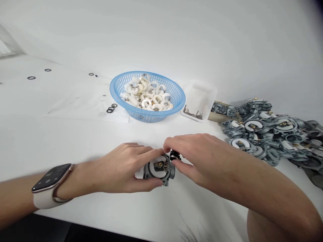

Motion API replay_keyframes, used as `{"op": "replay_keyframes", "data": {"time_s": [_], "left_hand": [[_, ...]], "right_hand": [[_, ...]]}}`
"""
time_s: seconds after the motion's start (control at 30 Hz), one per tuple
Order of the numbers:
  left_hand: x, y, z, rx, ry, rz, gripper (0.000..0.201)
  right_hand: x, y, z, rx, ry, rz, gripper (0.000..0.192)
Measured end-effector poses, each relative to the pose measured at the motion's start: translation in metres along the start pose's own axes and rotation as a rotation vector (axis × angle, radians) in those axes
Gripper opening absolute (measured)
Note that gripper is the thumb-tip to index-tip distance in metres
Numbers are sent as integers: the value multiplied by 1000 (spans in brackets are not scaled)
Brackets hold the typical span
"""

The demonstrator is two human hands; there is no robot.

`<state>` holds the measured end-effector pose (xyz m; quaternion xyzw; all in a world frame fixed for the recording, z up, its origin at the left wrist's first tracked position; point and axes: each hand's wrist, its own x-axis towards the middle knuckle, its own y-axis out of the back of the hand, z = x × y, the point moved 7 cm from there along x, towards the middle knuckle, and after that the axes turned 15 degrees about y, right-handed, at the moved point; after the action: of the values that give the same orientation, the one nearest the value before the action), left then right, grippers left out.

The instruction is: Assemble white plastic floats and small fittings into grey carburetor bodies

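Observation:
My left hand [131,168] is closed round a grey metal carburetor body [165,179] on the white table, thumb at its near edge and fingers at its far edge. Inside the carburetor's open bowl lies a white C-shaped float [153,167] around brass jets. My right hand [199,161] grips a short black cylindrical tool [174,155] with a silvery band, between thumb and fingers. That tool is at the right side of the carburetor; its tip and the spot where it meets the metal are hidden.
Beyond my hands stands a blue plastic basket [113,88] of white floats. Beside it, a white tray [213,95] holds thin metal pins [193,113]. Many carburetors [270,134] are heaped at the right. Black rubber rings [110,110] lie on the table [63,134] at the left.

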<state>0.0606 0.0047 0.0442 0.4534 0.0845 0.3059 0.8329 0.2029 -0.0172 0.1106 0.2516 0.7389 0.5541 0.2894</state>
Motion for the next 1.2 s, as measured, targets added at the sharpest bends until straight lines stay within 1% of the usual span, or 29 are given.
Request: {"op": "replay_keyframes", "data": {"time_s": [0.3, 0.93, 1.07, 1.2], "left_hand": [[1, 1, 0, -16, 6, -11, 49], [1, 2, 1, -5, -6, 1, 46], [1, 2, 0, -21, 1, -7, 40], [2, 4, -1, -53, 1, 8, 25]], "right_hand": [[1, -1, -3, 16, 54, -9, 18], [-2, 1, -4, 33, 63, 12, 21], [-5, 3, -8, 22, 82, 33, 24], [-7, -1, -17, 64, 86, 19, 32]]}}
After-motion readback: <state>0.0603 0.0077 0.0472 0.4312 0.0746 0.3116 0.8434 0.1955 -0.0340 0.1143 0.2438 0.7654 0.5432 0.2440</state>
